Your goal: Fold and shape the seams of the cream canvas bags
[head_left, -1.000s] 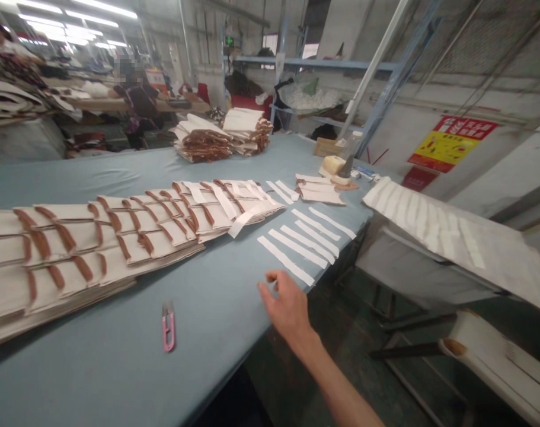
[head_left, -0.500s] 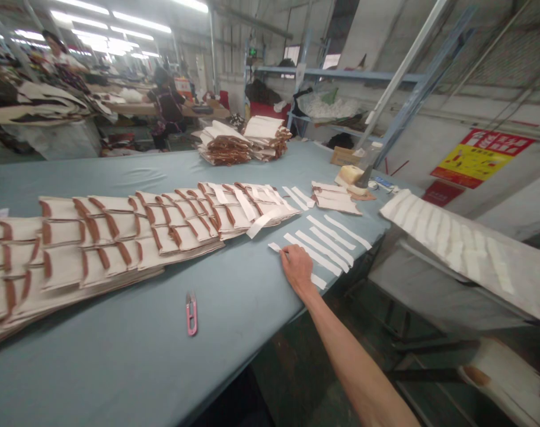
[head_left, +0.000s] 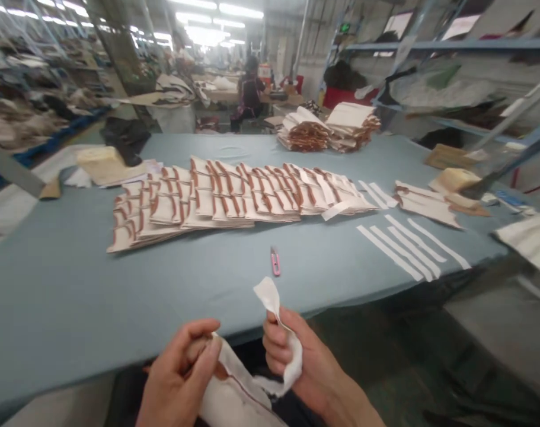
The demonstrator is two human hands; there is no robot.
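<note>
Just short of the table's near edge, the right hand [head_left: 312, 362] is grasping a white strip [head_left: 295, 357], fingers curling around it. Half a second ago that hand was out at the row of loose strips [head_left: 389, 253], fingertips on the nearest one; now it is back low, and the row is lying well apart from it, ahead and to its right. The nearest strip seems to be missing from the row. The left hand [head_left: 183, 367] is now in view beside it, pinching the edge of a pale cloth piece [head_left: 232, 398] between thumb and fingers. Judging by this, fetching is over and strip and cloth are being handled together.

Strip: looking thin, soft, slightly creased. Its upper end is flaring out above the right fingers; the rest is bending over them in a loose loop, the lower end trailing left toward the cloth. Whether it is joined there, cannot tell.

Cloth: hanging between the hands and below them, off-white, folded, brown showing near the left thumb, a dark line running along the edge. Lower part is falling out of view.

Beyond the right hand, pink snips [head_left: 275, 265] are lying untouched on the blue table [head_left: 185, 296]; farther off, brown-edged pieces [head_left: 247, 198] are overlapping in a long spread.
</note>
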